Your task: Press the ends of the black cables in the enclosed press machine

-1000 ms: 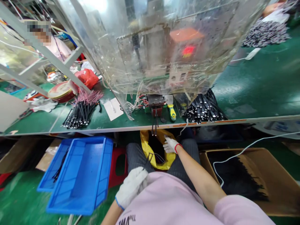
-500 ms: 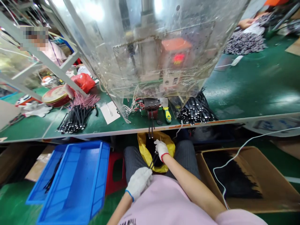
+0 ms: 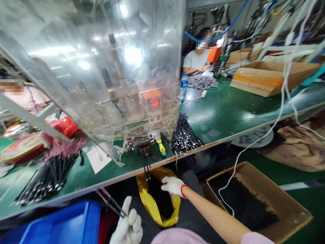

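Observation:
My left hand (image 3: 128,225), in a white glove, pinches a couple of thin black cables (image 3: 113,205) whose pinkish wire ends point up and left toward the table edge. My right hand (image 3: 174,185), gloved in white with a red cuff, hovers over a yellow bag (image 3: 175,213) between my knees. Its fingers are apart and nothing shows in them. The bag's inside looks dark. Above the bag, a pair of black cables (image 3: 147,171) hangs over the table edge from a small dark fixture (image 3: 145,147) under a clear plastic cover (image 3: 114,84).
Black cable bundles lie left (image 3: 54,173) and right (image 3: 186,135) of the fixture. A yellow-green handled scraper (image 3: 160,145) is beside it. Below are a blue tray (image 3: 61,223) and a cardboard box (image 3: 296,217) of black pieces. A co-worker (image 3: 195,61) sits across the green table (image 3: 215,112).
My view has turned to the right. My left hand has moved away from the bag with the cables, which my right hand has let go; its fingers have spread.

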